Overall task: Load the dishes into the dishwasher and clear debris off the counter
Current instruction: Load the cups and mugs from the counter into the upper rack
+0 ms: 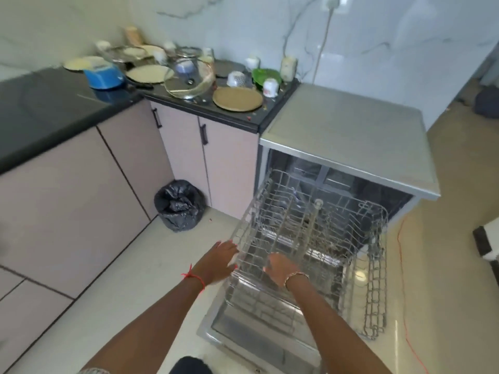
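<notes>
Kitchen, dishwasher [348, 130] open: left hand [220, 261] lay straight-fingered against the rack [313, 228], right hand [279, 267] gripped its rim; an uneven pull might jam it.

Marble-veined white wall [378, 28], pale glossy floor [108, 279], pink cabinets [67, 198] with dark handles [204, 134].

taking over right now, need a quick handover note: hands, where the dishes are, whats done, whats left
Left hand: open, straight fingers against the front left corner of the upper rack.
Right hand: curled round the rack's front rim.
Dishwasher: door down, rack pulled out, no dishes visible in it.
Dishes are all on the black counter: brown plate, glass lid, blue pot, cups and more. Crumbs lie near its front edge.
Done: dishwasher opened.
Left: load every dish and clear the crumbs. A lined bin stands by the cabinets.
</notes>
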Demonstrator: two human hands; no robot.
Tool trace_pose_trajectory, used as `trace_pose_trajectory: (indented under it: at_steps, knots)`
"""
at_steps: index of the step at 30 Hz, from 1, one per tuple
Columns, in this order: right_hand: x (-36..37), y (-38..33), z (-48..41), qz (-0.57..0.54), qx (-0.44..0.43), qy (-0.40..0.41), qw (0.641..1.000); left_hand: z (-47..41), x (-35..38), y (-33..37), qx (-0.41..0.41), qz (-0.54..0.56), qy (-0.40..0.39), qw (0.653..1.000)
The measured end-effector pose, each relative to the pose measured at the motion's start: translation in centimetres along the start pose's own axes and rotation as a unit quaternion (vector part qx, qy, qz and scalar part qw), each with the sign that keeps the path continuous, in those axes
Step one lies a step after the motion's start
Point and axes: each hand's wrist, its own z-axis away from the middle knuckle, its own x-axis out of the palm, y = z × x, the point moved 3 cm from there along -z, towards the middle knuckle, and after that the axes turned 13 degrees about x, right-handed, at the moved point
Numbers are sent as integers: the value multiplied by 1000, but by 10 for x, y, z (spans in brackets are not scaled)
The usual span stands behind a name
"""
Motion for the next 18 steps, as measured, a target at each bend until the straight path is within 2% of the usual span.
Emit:
trace_pose_trajectory:
  at_steps: [8,12,18]
  knots:
    - [-68,-144,-54,-27,-75,84,993,6,-84,-137,-39,-31,30,998]
    - [-90,-209,-89,-32,-54,82,995,-3,-123,-212,-36,-16,23,999]
    - [-121,-293,-138,-77,-31,102,991,-11,-178,-309,-14,-16,52,998]
